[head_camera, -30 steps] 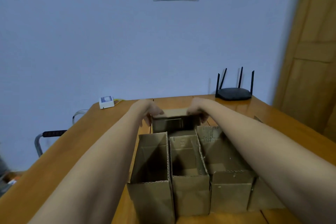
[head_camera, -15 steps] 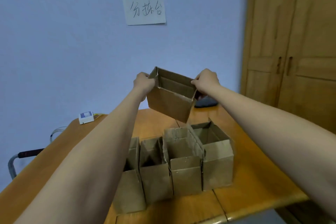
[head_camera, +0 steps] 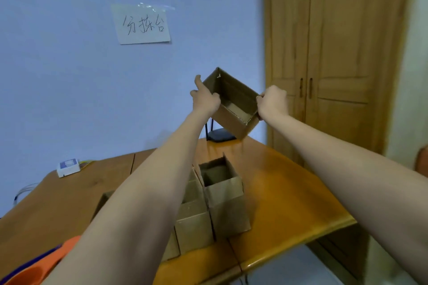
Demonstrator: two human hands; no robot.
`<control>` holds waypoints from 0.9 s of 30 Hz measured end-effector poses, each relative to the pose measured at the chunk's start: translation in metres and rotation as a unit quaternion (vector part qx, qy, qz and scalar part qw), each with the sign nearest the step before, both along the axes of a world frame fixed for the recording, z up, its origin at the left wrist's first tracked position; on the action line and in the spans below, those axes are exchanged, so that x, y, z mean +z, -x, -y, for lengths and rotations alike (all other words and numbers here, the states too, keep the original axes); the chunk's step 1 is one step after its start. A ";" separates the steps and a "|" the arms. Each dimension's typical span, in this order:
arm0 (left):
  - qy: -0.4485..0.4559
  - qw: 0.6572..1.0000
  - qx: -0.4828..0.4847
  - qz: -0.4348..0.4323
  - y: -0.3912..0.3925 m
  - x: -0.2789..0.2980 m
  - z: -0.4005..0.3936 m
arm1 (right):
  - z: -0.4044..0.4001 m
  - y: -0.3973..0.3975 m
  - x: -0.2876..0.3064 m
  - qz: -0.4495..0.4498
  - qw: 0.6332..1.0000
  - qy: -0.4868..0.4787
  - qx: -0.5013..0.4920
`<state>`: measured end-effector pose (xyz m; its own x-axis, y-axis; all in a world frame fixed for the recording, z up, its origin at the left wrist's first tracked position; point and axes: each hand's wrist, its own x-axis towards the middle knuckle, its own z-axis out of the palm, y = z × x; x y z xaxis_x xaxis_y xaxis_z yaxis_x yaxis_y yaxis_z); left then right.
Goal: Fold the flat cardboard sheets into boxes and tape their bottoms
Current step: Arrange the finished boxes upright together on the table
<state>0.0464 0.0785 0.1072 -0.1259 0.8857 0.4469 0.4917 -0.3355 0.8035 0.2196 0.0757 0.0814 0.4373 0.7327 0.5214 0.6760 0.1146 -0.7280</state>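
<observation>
The folded cardboard box (head_camera: pixel 234 109) hangs in the air between the person's two outstretched hands, well above the wooden table (head_camera: pixel 289 192) and beyond the row of finished boxes (head_camera: pixel 217 203) that stand open-topped near the table's front edge. The left hand (head_camera: pixel 205 98) grips the box's left end, its fingers wrapped on the side wall with the forefinger straightened up along the upper edge; the right hand (head_camera: pixel 272 102) is curled tight on the right end at the rim. The box's long axis runs from one hand to the other, left to right, but tilted, so that its left far corner rides higher and its lower right corner points down toward the router (head_camera: pixel 218 135) at the back of the table. Its open mouth faces the person, and the inside looks bare. Both hands sit at about the same reach, neither clearly nearer. The next move probably turns on that tilt: to join the row, the box would have to be levelled and brought down and back toward the person.
</observation>
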 end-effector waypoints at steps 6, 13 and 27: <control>0.091 0.988 -0.025 -0.120 -0.018 -0.024 -0.005 | 0.025 -0.013 -0.023 0.026 0.995 0.098 -0.020; 0.127 0.959 -0.056 -0.245 -0.038 -0.059 -0.015 | 0.041 -0.024 -0.045 0.028 0.977 0.209 0.005; 0.200 0.840 -0.036 -0.503 -0.042 -0.094 -0.013 | 0.046 -0.019 -0.080 -0.033 0.918 0.393 0.041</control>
